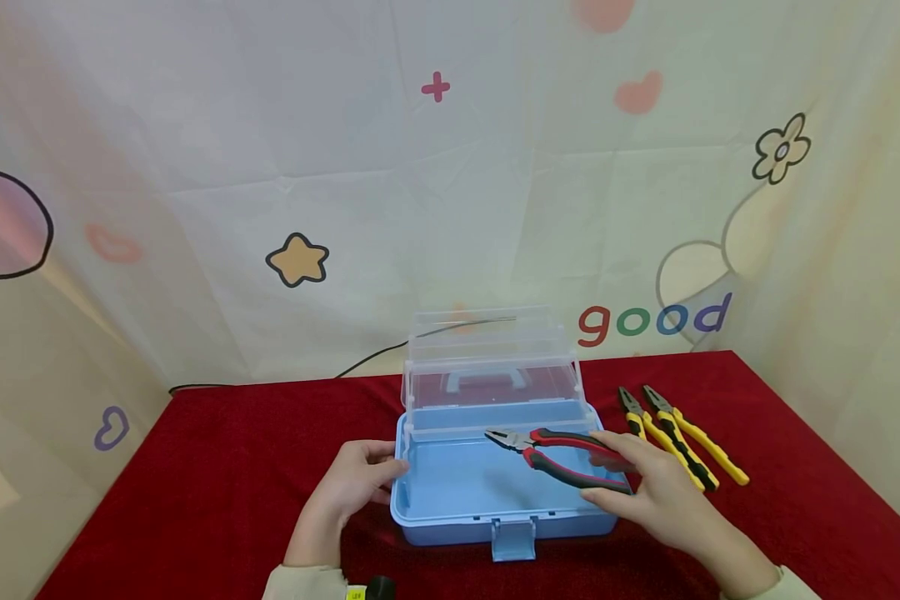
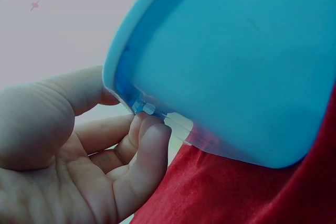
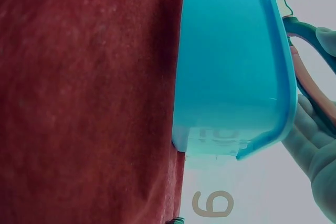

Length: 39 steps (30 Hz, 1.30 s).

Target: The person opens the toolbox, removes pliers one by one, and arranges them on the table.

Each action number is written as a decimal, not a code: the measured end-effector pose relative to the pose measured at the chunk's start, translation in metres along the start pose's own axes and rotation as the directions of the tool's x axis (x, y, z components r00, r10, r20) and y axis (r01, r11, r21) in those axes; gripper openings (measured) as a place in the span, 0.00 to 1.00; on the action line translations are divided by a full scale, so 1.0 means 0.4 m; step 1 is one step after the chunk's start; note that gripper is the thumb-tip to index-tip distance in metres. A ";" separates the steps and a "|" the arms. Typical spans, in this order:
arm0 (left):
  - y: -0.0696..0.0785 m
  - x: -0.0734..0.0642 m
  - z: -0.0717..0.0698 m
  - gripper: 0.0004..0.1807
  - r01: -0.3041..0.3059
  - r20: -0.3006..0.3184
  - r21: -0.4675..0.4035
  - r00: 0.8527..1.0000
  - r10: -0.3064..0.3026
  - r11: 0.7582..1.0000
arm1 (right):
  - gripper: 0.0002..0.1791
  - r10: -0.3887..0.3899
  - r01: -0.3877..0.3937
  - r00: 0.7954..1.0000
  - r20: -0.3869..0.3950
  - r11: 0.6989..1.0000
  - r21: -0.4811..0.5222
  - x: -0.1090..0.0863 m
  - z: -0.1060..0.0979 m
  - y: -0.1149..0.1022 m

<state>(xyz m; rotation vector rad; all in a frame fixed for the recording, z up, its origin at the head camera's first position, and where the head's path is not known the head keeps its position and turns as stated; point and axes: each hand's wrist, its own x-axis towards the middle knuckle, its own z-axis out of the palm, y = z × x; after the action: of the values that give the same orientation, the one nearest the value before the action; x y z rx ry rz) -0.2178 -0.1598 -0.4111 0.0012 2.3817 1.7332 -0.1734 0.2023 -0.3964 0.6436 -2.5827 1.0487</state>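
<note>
A light blue toolbox (image 1: 457,483) with a clear lid (image 1: 495,383) stands with that lid raised, its front latch (image 1: 513,540) hanging down. My left hand (image 1: 360,479) grips the left wall of the box; in the left wrist view its thumb and fingers (image 2: 149,148) close on the rim from both sides. Over the right half of the box, my right hand (image 1: 648,487) holds red-and-black pliers (image 1: 562,437) by the handles. Their handles are spread, and the jaws point left above the box floor. From the right wrist view, the pliers (image 3: 307,66) appear beyond the box wall.
To the right of the box lie two yellow-and-black pliers (image 1: 690,442), side by side on the red cloth (image 1: 232,483). A thin black cable (image 1: 367,360) runs behind the box, along a printed curtain (image 1: 345,167) that closes off the back.
</note>
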 end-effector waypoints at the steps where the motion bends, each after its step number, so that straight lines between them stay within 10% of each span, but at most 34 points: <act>1: 0.000 0.000 0.000 0.23 0.000 -0.001 0.000 1.000 0.000 1.000 | 0.33 0.002 -0.002 1.000 -0.005 1.000 0.000 -0.002 -0.001 0.001; 39: -0.002 0.000 -0.001 0.22 -0.010 0.006 -0.007 1.000 0.010 1.000 | 0.34 0.064 -0.081 0.973 -0.221 0.995 -0.066 -0.030 -0.049 0.024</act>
<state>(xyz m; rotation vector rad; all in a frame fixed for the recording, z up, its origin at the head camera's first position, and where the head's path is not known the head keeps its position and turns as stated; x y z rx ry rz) -0.2177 -0.1605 -0.4116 0.0174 2.3752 1.7440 -0.1662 0.2258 -0.3935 0.3942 -2.4557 0.9796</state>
